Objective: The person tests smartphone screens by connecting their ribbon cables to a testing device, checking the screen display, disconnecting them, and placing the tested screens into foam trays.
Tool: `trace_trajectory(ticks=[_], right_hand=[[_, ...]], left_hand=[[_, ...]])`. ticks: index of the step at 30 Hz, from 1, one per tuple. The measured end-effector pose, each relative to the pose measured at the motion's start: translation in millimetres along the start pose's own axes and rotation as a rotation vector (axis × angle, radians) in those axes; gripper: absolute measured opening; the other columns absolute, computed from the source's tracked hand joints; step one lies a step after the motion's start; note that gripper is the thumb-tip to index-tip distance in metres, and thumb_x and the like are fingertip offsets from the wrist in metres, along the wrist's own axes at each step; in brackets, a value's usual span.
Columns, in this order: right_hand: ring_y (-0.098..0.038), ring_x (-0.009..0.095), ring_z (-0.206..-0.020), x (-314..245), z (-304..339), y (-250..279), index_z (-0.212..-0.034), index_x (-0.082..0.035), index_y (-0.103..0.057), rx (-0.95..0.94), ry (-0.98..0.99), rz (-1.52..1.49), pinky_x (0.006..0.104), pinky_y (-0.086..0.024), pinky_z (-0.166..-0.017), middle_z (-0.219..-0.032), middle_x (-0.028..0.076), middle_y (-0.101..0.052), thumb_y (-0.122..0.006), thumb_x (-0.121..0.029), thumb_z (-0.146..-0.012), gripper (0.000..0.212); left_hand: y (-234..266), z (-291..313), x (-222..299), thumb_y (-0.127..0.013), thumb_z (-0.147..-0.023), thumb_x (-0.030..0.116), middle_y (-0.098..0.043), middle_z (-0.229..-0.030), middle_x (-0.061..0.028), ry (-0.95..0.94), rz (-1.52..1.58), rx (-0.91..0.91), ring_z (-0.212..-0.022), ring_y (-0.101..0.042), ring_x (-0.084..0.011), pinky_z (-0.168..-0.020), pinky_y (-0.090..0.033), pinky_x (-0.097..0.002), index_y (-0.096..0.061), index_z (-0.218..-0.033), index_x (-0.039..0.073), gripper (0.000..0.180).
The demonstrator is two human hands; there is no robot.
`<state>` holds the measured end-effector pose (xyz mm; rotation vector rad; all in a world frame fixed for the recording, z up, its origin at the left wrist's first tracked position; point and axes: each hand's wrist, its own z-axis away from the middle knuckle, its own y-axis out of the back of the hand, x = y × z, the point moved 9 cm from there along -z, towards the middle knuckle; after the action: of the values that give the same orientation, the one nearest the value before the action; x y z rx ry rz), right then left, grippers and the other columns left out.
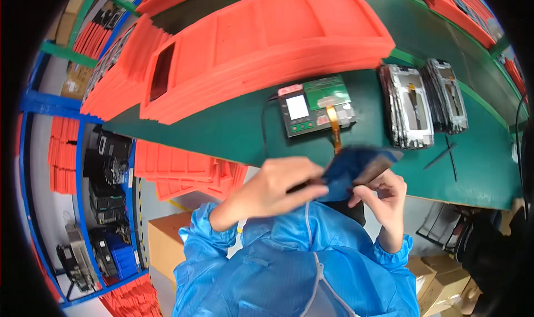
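A dark glossy phone screen (347, 172), blurred by motion, is tilted between my two hands above the table's front edge. My right hand (386, 197) pinches its right-hand edge between thumb and fingers. At the opposite edge, the thumb and fingers of my left hand (281, 186) close on the screen, with some blur at the tips. An orange flex cable (334, 129) runs from the screen's upper side to a black test box (305, 121). This box carries a small lit display and a green circuit board (325, 91).
Long stacks of red foam trays (239, 36) fill the table's back left. Two piles of phone frames (410, 108) stand at right, beside thin black tools (451, 158) on the green tabletop (222, 139). More red trays (178, 166) sit below left, near blue shelving (83, 166) and a cardboard box (167, 242).
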<state>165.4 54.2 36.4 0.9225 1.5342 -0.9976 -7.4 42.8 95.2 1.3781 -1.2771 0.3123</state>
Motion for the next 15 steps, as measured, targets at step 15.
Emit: trace_trajectory(ticks=[15], right_hand=[[-0.054,0.031,-0.116,-73,-30,70,-0.11,-0.003,-0.061,0.506,0.266,1.07,0.0392,-0.042,-0.097,-0.126,0.016,-0.057,-0.071,-0.008,-0.081,0.031]], left_hand=[[314,32,-196,-0.048,-0.096,0.021,-0.062,-0.119,-0.0233,0.427,-0.475,0.852,-0.116,-0.057,-0.0329,-0.099,-0.041,-0.036,-0.055,-0.124,-0.004,0.038]])
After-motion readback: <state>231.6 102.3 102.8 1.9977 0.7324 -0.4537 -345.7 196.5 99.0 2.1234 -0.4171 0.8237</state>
